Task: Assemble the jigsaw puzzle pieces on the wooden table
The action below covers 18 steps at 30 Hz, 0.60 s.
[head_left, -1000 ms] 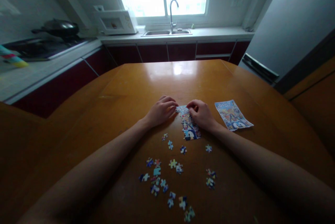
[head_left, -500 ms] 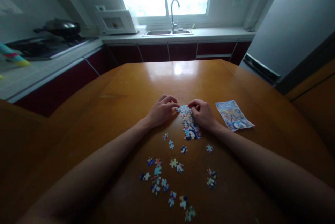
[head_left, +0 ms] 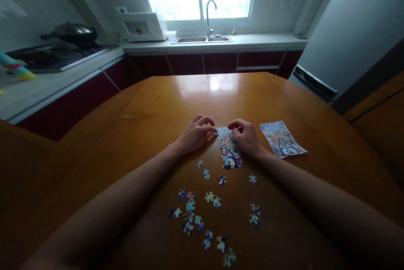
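Observation:
A partly joined jigsaw puzzle (head_left: 227,148) lies on the wooden table, a blue-and-white cartoon face at its near end. My left hand (head_left: 196,134) is at its far left corner, thumb and forefinger closed on a small puzzle piece (head_left: 215,133) beside the edge. Curled over the far right edge, my right hand (head_left: 246,136) presses its fingers on the joined puzzle; part of the right side is hidden beneath it. Several loose pieces (head_left: 190,206) are scattered nearer to me, among them a yellowish piece (head_left: 209,197) and a blue-white one (head_left: 252,178).
To the right of my right hand lies a printed picture sheet (head_left: 282,138) with a similar image. The wooden table (head_left: 176,97) reaches toward a counter with a sink (head_left: 202,39) and a microwave (head_left: 140,27). A fridge (head_left: 344,30) stands at the right, a pan (head_left: 74,33) on the stove at left.
Both hands stay almost in place. My fingers shift slightly at the puzzle's far edge, the right ones a little to the right. The loose pieces and the sheet have not moved.

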Tool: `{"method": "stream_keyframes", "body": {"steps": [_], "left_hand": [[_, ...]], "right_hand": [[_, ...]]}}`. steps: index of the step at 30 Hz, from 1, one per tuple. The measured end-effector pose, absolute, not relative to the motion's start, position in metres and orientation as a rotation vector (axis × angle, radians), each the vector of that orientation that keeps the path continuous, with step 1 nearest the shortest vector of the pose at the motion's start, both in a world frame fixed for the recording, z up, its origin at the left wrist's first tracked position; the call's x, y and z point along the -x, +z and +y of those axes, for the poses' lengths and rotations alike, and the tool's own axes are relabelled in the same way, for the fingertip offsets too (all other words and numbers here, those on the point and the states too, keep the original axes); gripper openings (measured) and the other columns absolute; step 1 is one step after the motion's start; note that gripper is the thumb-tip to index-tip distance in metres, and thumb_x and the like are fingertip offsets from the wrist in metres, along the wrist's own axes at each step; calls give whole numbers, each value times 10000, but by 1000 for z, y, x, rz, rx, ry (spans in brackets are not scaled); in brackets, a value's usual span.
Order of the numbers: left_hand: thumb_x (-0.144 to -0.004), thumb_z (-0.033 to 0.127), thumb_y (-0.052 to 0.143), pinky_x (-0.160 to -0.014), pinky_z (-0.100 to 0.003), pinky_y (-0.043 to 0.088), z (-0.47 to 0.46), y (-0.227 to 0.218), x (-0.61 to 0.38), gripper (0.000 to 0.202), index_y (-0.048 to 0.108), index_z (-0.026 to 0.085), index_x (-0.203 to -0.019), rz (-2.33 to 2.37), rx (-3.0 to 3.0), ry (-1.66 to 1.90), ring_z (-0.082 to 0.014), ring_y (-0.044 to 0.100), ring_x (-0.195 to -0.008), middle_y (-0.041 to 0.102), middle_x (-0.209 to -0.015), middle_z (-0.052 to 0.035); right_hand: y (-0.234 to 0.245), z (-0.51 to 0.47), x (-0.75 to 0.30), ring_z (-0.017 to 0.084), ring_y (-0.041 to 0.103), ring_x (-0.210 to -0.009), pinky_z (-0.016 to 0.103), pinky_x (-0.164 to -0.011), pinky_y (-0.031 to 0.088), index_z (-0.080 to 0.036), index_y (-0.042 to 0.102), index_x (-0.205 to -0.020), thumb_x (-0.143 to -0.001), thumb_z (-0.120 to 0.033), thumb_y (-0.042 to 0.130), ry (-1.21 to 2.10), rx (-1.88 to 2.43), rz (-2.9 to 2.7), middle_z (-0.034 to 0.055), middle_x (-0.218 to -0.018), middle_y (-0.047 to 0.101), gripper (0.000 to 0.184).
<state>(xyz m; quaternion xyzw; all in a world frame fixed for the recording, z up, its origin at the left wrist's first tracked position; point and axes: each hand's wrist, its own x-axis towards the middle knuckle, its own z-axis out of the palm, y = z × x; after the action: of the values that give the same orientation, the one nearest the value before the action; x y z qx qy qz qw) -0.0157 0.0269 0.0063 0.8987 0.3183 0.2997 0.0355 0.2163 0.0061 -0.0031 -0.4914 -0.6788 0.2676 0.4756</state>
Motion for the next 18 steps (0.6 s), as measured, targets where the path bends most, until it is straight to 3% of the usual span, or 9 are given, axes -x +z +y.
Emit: {"method": "stream_keyframes", "body": {"steps": [12,18], "left_hand": [[-884,39,500,-898,-426,545,29,4,16,415,809,310,-942,978,-2752,911,-229,539,-1027,673,-1085,-67],[-890,31,481,-873,-399,541,28,5,16,412,790,277,-1004,957,-2761,919,-230,532,-1016,669,-1075,-70]], "right_hand": [[-4,7,-216,186,638,-725,314,-689,475,-191,703,-775,-792,-116,522,673,1203,-1656,43,-791,722,197],[-3,5,-216,192,640,-744,322,-701,473,-190,705,-786,-798,-104,524,647,1194,-1684,52,-812,724,200]]}}
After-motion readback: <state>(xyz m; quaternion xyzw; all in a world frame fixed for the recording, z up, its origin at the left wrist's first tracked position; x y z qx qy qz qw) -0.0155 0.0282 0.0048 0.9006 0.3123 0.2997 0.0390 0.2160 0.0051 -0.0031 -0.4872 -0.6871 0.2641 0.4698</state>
